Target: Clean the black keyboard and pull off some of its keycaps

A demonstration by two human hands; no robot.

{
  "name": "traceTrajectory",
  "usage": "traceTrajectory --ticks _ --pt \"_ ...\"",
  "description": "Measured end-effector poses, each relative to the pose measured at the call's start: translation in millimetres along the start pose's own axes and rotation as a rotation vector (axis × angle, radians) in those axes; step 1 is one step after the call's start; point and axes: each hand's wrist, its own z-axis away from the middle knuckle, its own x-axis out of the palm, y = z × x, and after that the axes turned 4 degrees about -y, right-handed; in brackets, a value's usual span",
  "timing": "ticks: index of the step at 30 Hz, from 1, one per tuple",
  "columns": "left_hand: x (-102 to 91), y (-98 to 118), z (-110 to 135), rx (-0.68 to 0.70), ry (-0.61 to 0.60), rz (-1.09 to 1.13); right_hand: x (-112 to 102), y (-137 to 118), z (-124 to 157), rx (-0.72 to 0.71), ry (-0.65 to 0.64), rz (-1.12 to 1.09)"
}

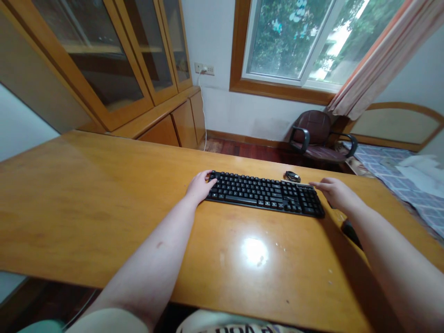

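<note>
Keyboard [256,193] lies flat near the counter's [121,217] far edge

From where I stand, the black keyboard runs roughly in line with that far edge, keys up, and its right end sits a little nearer the person than its left. A bare hand is at each end.

The left hand [199,188] has the left end between its fingers: the thumb rests over the top at the side, the others bend round the back corner, so they are parted only by the keyboard's thickness. The right hand [336,192] is by the back right corner, forefinger stretched toward it and the other fingers folded under. I can't tell whether that fingertip touches, or whether the folded fingers have hold of anything.

Just behind the keyboard, toward its right end, sits a coiled black cable [292,176]. A dark object [351,232] shows beside the right forearm, which partly hides it. Light glares off the wood in front of the keys.

Beyond the counter, a brown chair [314,132] stands under the window [284,41], beside a pink curtain [381,60]. A bed [391,171] is to the right, a glass-doored cabinet [152,69] to the left.
</note>
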Motion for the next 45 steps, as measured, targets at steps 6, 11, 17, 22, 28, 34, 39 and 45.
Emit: traceTrajectory --ticks 6,11,17,22,28,34,39,45 --pt "-0.8 0 0 0.011 -0.009 0.001 -19 25 21 0.033 0.054 0.064" --pt "-2.2 3 1 0.006 -0.012 -0.002 -28 4 22 0.104 0.197 0.183" --pt "-2.3 3 1 0.005 -0.011 0.001 -22 -40 28 0.104 0.128 0.243" --pt "-2.7 5 1 0.003 -0.011 -0.004 -29 -56 38 0.425 0.061 0.393" --pt "-2.8 4 1 0.005 -0.007 -0.011 -17 -118 10 0.197 0.266 0.099" --pt "-0.4 -1 -1 0.008 -0.011 -0.007 -5 -169 -38 0.044 0.233 -0.121" --pt "-0.5 0 0 0.006 -0.011 -0.011 5 -199 -72 0.005 0.171 -0.176" --pt "-1.1 1 1 0.002 -0.014 -0.017 20 -207 -92 0.045 0.19 -0.067"
